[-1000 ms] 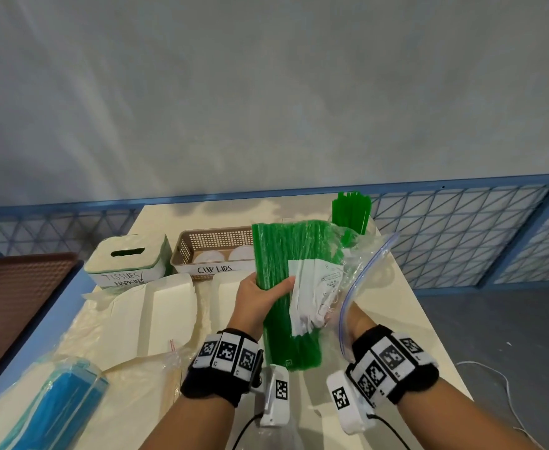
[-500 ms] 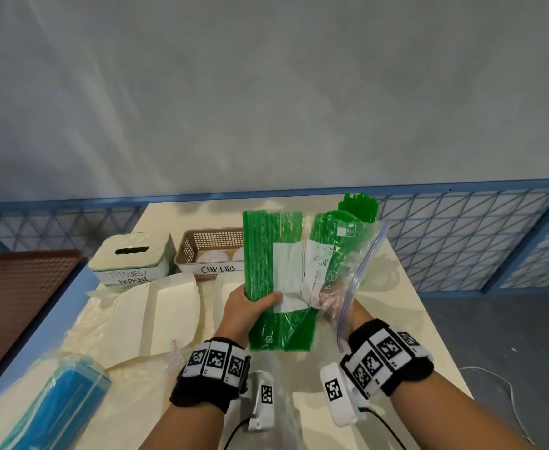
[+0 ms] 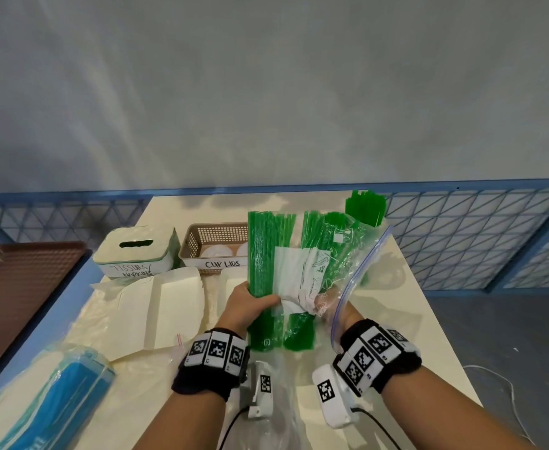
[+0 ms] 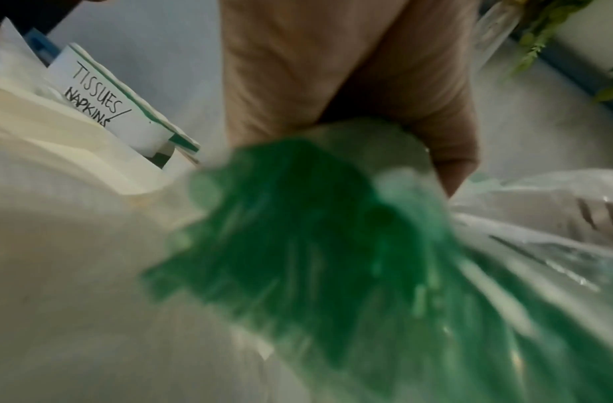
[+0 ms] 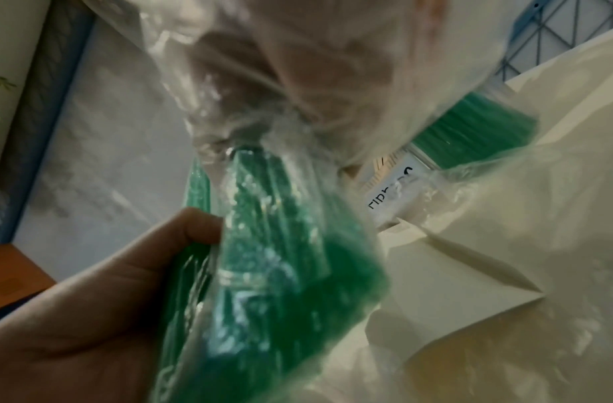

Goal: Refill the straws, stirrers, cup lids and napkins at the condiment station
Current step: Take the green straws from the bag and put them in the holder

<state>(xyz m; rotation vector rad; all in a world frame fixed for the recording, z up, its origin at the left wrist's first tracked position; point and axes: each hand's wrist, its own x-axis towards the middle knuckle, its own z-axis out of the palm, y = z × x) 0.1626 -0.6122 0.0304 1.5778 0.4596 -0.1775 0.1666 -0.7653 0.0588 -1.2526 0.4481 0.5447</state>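
Since the earlier frames, the packs of green straws are sitting further apart, with the left one drawn clear of the zip bag and a gap opening between the two.

In the head view, the left hand (image 3: 250, 306) is gripping a pack of green straws (image 3: 266, 254), fingers and thumb curling round its lower part, holding it upright above the middle of the table (image 3: 409, 306). Just beside it, the second pack (image 3: 318, 241) is standing inside the clear zip bag (image 3: 357, 274); a white printed label on it is too small to read. The right hand (image 3: 348, 315) is showing mostly behind the bag's lower end. At the table's far edge a basket (image 3: 214, 237) is carrying the handwritten label "CUP LIDS", with white lids lying inside. To its left a white box (image 3: 136, 251) is reading "TISSUES/ NAPKINS". Loose green straws (image 3: 365, 206) are standing upright at the far right corner. A blue packet (image 3: 55, 397) is lying at the near left corner.

In the left wrist view, the left hand (image 4: 349, 76) is wrapping round the blurred green pack (image 4: 315, 245), and "TISSUES/ NAPKINS" is showing on the box (image 4: 125, 109).

In the right wrist view, the right hand (image 5: 298, 54) is clutching gathered bag plastic (image 5: 249, 114) over the second pack (image 5: 280, 245).
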